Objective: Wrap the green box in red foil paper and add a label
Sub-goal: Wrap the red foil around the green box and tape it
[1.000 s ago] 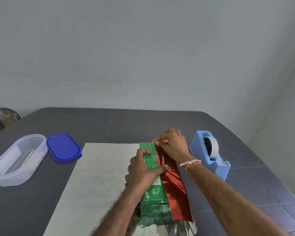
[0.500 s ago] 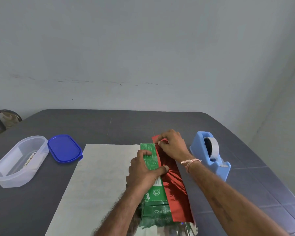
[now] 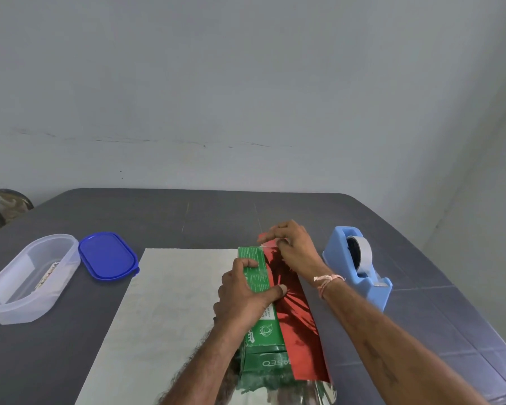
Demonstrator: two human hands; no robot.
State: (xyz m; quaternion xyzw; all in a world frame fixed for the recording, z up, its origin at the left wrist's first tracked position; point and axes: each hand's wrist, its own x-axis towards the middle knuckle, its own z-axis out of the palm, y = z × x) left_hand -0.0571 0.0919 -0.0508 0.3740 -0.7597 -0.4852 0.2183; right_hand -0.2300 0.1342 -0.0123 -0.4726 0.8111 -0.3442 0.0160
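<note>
- Lower centre: left hand [image 3: 244,290] is gripping the green box [image 3: 265,331], its thumb pressing the red foil paper [image 3: 300,320] against it.
- Right hand [image 3: 297,248] is pinching the foil's far corner.
- Tape dispenser [image 3: 360,267] is sitting at right, with the clear tub [image 3: 27,276] and blue lid [image 3: 107,255] at left.

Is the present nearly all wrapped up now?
Not yet. Done: the green box lies on the foil sheet, and one red flap is folded up along its right side. In hand: the left hand holds the box while the right hand pinches the flap's far end. Left: covering the bare green top, taping from the tape dispenser, closing the ends, and the label.
</note>
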